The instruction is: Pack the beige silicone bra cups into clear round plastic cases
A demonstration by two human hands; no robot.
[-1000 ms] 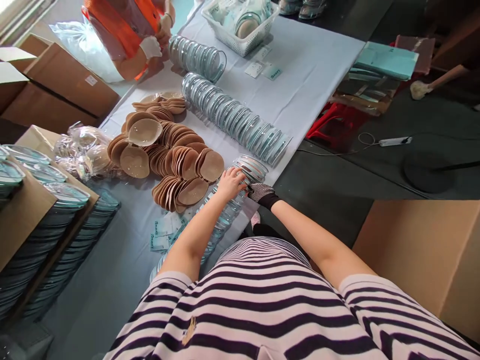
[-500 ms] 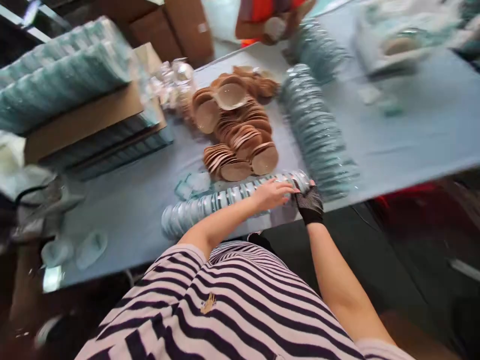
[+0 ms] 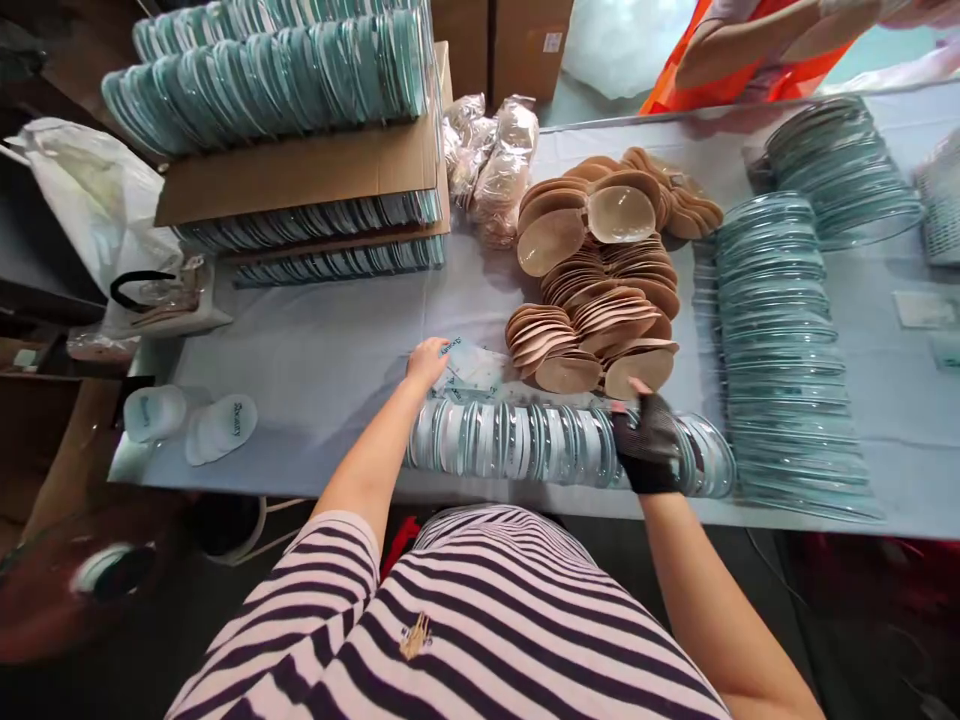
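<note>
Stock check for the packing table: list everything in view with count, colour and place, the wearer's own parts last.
Row of clear cases: one row, clear with a teal tint, near table edge.
Paper cards: small pile, white with teal print, behind that row.
Pads: many, tan, heaped mid-table.
Long rows of clear cases: two, teal-tinted, right side.
Cardboard sheets: a few, brown, layered between stacked cases, far left.
Bagged pads: a few, clear plastic, beside the cardboard.
White pieces: two, at the left table corner.
Table: one, pale blue cover.
Another person: orange vest, far side.
Left hand: bare, on the paper cards.
Right hand: black mesh glove, on the near row.
</note>
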